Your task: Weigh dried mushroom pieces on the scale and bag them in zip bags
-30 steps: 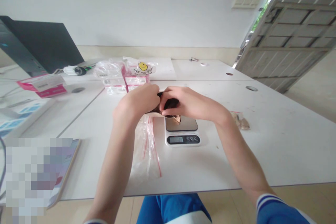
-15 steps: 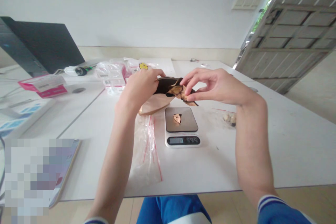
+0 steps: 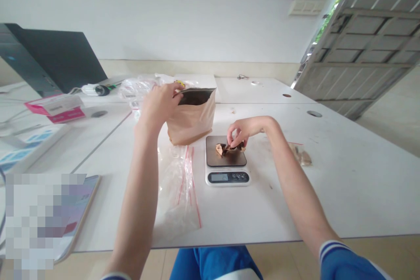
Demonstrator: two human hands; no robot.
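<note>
1. The left hand (image 3: 157, 107), fingers curled, grips the rim of an open tan paper pouch (image 3: 192, 124) with black lining.
2. The right hand (image 3: 244, 133), nearly closed, pinches brown dried pieces (image 3: 225, 149) lying on a white digital kitchen scale (image 3: 227, 177).
3. A clear red-edged zip bag (image 3: 175, 192) lies empty-looking at 8 o'clock from the scale.

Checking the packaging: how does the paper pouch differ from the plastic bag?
The brown paper pouch is opaque with a dark lining, while the clear plastic zip bag is see-through with red lines. The pouch stands upright, mouth open, in the left hand; the bag lies flat on the table, untouched. Both are bags left of the digital scale.
</note>
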